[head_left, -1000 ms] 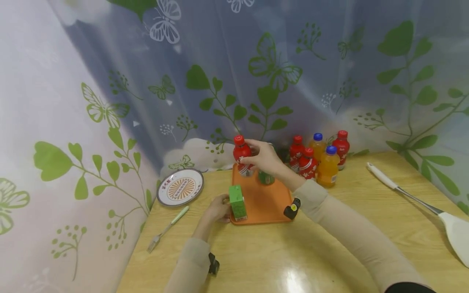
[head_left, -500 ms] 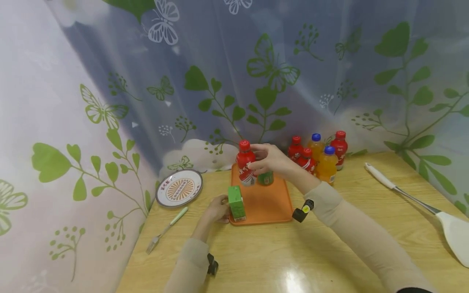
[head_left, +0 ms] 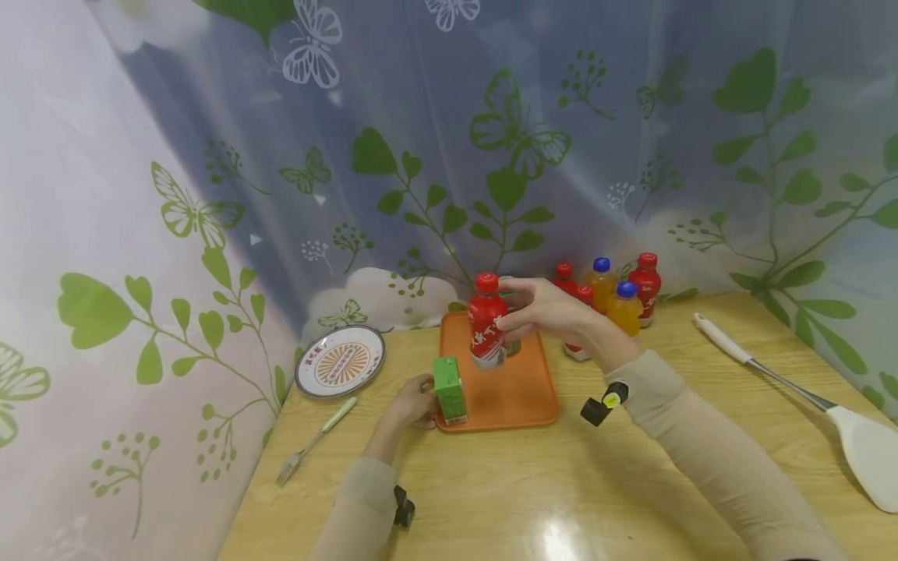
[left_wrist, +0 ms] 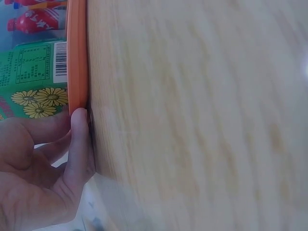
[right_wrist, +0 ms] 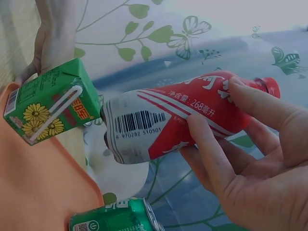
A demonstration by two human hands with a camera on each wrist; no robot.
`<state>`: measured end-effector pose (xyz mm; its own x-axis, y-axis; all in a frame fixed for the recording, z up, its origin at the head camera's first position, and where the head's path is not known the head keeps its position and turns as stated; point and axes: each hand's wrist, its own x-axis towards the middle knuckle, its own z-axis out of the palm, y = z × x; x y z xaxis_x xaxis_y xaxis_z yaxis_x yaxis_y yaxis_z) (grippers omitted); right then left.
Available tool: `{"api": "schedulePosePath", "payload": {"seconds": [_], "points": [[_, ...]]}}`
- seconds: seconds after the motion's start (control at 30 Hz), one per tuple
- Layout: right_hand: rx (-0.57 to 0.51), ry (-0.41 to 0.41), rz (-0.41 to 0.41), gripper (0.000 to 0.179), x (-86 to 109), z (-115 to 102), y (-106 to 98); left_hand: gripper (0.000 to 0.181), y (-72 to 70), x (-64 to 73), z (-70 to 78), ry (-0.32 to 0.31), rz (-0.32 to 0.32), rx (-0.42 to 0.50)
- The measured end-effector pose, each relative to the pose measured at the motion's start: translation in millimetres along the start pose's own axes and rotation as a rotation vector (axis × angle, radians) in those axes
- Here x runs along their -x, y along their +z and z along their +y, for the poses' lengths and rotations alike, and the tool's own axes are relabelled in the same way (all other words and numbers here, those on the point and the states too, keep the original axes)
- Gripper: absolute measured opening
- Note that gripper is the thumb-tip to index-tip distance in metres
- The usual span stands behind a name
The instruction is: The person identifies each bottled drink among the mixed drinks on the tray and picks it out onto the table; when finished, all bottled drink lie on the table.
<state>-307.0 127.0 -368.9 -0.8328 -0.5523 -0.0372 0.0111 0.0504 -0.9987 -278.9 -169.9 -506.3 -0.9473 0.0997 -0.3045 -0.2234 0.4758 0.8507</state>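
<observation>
My right hand point(head_left: 550, 310) grips a red drink bottle point(head_left: 484, 318) with a red cap and holds it upright, raised over the orange tray point(head_left: 522, 393). In the right wrist view its fingers and thumb wrap the bottle's red label, and the pale base with a barcode point(right_wrist: 139, 124) shows. At the tray's near left corner, my left hand point(head_left: 414, 401) pinches the rim, as the left wrist view shows. Right beside that hand, a green drink carton point(head_left: 450, 393) with yellow flowers and a straw stands on the tray. Farther back on it is a green can point(right_wrist: 113, 216), partly hidden by the bottle in the head view.
Behind my right arm stand several bottles, among them a red one point(head_left: 645, 288) and an orange one with a blue cap point(head_left: 625, 312). A plate point(head_left: 340, 362) and a fork point(head_left: 316, 441) lie left of the tray. At far right lies a white spatula point(head_left: 866, 452).
My right hand has carried the red bottle to the right and nearer to me over the tray. The left hand keeps its place at the tray's corner.
</observation>
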Motion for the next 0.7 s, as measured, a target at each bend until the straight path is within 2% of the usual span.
{"api": "schedulePosePath", "payload": {"seconds": [0.2, 0.43, 0.7], "points": [[-0.050, 0.015, -0.038, 0.077, 6.4, 3.1, -11.1, 0.057, 1.0, -0.7, -1.5, 0.001, 0.006, -0.001], [-0.092, 0.004, -0.121, 0.074, 14.1, 6.6, -23.8, 0.057, 2.4, -3.7, -4.3, 0.004, 0.003, 0.008], [-0.092, 0.013, -0.137, 0.070, 22.3, 9.0, -33.6, 0.057, 1.6, -1.3, -1.4, 0.001, 0.006, 0.014]]}}
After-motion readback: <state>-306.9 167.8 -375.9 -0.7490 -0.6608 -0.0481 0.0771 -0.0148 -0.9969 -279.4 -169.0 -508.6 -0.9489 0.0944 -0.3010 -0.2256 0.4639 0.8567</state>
